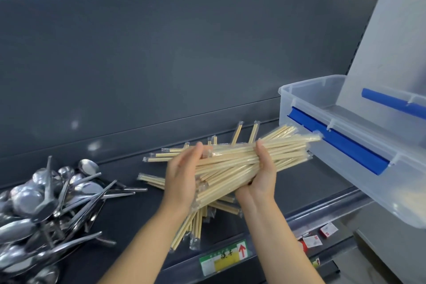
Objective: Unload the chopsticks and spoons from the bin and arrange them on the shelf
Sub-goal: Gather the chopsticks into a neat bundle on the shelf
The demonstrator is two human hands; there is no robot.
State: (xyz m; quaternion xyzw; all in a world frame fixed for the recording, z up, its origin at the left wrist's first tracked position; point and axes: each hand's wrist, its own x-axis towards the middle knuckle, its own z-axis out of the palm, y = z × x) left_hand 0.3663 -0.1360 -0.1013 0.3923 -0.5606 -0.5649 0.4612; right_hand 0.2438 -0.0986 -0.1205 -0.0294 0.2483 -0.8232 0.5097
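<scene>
A thick bundle of wrapped wooden chopsticks (232, 163) is held above the dark shelf (299, 182), slanting up to the right. My left hand (182, 180) grips its lower left part and my right hand (262, 173) cups it from the right. More wrapped chopsticks (196, 226) lie scattered on the shelf under and behind the bundle. A heap of steel spoons (50, 198) covers the shelf's left end. The clear plastic bin (341, 145) with blue latches stands at the right, overhanging the shelf edge; its inside is not visible.
The shelf's dark back panel (161, 64) rises behind everything. A green and yellow price label (223, 258) sits on the front rail. Small red and white packets (322, 235) lie on a lower level at the right. The bin's lid (391, 64) leans up at the far right.
</scene>
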